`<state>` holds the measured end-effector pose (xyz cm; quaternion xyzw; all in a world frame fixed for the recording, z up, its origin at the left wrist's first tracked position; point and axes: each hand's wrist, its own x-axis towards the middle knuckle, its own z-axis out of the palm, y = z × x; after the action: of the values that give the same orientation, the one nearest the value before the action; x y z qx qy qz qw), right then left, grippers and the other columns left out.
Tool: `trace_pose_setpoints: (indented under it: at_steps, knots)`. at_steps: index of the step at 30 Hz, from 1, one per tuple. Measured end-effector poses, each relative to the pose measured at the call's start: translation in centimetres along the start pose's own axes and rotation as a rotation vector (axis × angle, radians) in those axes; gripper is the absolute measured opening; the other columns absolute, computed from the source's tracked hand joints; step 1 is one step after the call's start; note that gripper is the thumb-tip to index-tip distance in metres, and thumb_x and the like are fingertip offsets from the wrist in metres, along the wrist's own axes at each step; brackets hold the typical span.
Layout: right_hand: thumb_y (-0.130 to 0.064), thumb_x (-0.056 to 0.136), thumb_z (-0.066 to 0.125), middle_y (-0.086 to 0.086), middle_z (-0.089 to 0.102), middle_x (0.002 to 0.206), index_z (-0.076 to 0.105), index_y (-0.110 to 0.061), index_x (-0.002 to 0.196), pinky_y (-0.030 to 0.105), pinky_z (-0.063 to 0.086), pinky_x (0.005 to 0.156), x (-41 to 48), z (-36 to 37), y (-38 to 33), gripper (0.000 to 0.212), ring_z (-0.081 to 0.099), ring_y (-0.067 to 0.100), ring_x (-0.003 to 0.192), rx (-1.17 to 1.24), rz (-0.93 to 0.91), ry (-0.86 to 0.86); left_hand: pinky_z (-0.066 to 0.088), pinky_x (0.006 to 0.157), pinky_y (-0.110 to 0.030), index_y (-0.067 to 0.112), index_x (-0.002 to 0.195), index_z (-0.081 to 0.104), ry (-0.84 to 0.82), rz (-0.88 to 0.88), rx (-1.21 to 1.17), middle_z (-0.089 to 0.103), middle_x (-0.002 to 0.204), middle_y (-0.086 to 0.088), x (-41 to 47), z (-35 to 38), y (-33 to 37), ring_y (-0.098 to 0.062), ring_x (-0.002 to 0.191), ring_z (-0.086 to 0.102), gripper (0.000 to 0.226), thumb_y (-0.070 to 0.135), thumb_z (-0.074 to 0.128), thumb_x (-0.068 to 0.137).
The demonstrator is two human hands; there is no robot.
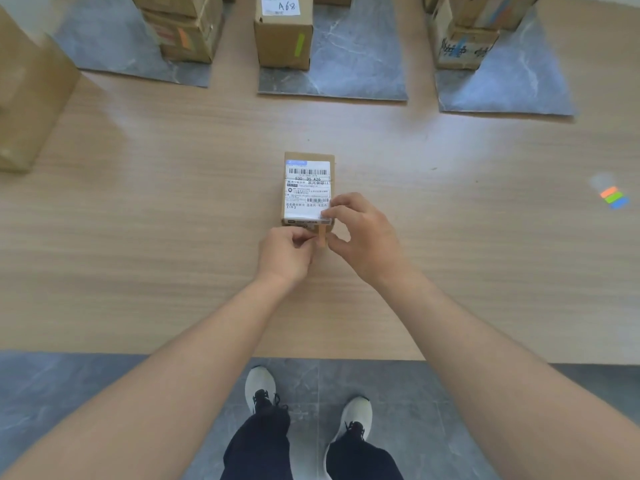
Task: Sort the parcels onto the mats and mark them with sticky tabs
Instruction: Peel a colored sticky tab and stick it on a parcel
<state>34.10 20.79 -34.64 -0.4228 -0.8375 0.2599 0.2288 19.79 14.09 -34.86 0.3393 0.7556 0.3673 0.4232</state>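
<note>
A small parcel (308, 188) lies mid-desk (138, 237). At its near end the left hand (284, 254) pinches a sticky tab (322, 237) against the near face, and the right hand (363, 237) grips the near right corner. Along the far edge lie three mats. The left mat (114, 46) carries stacked parcels (183, 29), the middle mat (356, 64) a single parcel (284, 39) and the right mat (519, 84) another stack (467, 36). A large box (31, 98) stands far left and a pad of tabs (613, 197) lies far right.

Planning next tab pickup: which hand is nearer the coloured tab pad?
Right. The right hand, on the parcel, is left of the tab pad; the left hand, pinching an orange tab, is farther left.
</note>
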Motion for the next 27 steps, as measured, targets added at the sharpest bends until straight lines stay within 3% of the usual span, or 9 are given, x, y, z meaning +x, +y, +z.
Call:
trace_pose_setpoints:
  at_steps: [3,8,13,16,18,22,24,27]
  knots:
    - [-0.013,0.079,0.079,0.001,0.063,0.111,0.072,-0.012,0.098,0.042,0.055,0.064,0.7,0.1,0.1,0.021,0.064,0.024,0.094,-0.056,-0.023,0.019,0.049,0.064,-0.027,0.033,0.064,0.072,0.029,0.013,0.025,0.062,0.051,0.016,0.5,0.1,-0.2,-0.01,0.055,0.057,0.024,0.022,0.075,0.085]
    - [-0.007,0.072,0.079,0.007,0.061,0.1,0.063,-0.008,0.079,0.029,0.039,0.053,1.4,1.2,-0.4,0.018,0.06,0.027,0.075,-0.174,-0.083,0.092,0.049,0.062,-0.026,0.03,0.066,0.073,0.05,0.01,0.025,0.062,0.051,0.013,0.8,0.3,-0.5,-0.011,0.053,0.057,0.019,0.024,0.074,0.084]
    - [-0.004,0.069,0.082,0.007,0.058,0.104,0.056,-0.011,0.079,0.029,0.039,0.048,1.5,2.1,-0.2,0.029,0.059,0.024,0.075,-0.177,-0.054,0.12,0.048,0.063,-0.025,0.026,0.06,0.069,0.05,-0.022,0.108,0.063,0.054,0.009,1.2,-0.1,-1.2,-0.015,0.058,0.06,0.024,0.028,0.074,0.084]
    - [0.001,0.066,0.083,0.01,0.057,0.107,0.054,-0.01,0.083,0.027,0.035,0.049,1.5,2.6,-0.3,0.035,0.059,0.024,0.076,-0.205,-0.063,0.131,0.047,0.068,-0.023,0.021,0.078,0.077,0.109,-0.055,0.217,0.07,0.068,0.007,0.7,-1.6,-1.5,-0.015,0.072,0.065,0.009,0.023,0.069,0.083]
    - [0.003,0.066,0.081,0.01,0.057,0.11,0.054,-0.01,0.086,0.027,0.037,0.047,1.3,3.1,-0.4,0.036,0.059,0.022,0.076,-0.212,-0.065,0.155,0.051,0.072,-0.025,0.019,0.081,0.076,0.173,-0.101,0.233,0.072,0.071,0.004,0.6,-2.9,-1.9,-0.017,0.075,0.068,0.013,0.026,0.065,0.081]
    - [-0.004,0.071,0.082,0.005,0.054,0.114,0.055,-0.012,0.089,0.036,0.051,0.048,1.0,3.3,-0.7,0.034,0.059,0.019,0.081,-0.168,0.039,0.16,0.062,0.075,-0.044,0.022,0.079,0.068,0.249,-0.151,-0.08,0.073,0.079,0.002,0.9,-5.0,-0.9,-0.024,0.075,0.073,0.02,0.029,0.05,0.084]
    - [-0.028,0.078,0.086,-0.003,0.052,0.116,0.059,-0.018,0.096,0.033,0.053,0.061,0.9,2.6,-1.4,0.034,0.058,0.013,0.084,0.019,0.157,0.155,0.06,0.087,-0.042,0.023,0.1,0.07,0.21,-0.187,-0.297,0.073,0.103,-0.002,1.0,-5.3,0.6,-0.022,0.092,0.072,0.025,0.023,0.045,0.096]
    - [-0.049,0.098,0.061,-0.009,0.055,0.116,0.061,-0.028,0.117,0.027,0.049,0.082,0.9,1.6,-3.1,0.028,0.059,0.002,0.093,0.405,0.46,0.235,0.051,0.097,-0.031,0.015,0.123,0.066,0.094,-0.251,-0.518,0.068,0.121,-0.002,0.9,-5.3,3.0,-0.018,0.111,0.062,0.038,0.027,0.037,0.102]
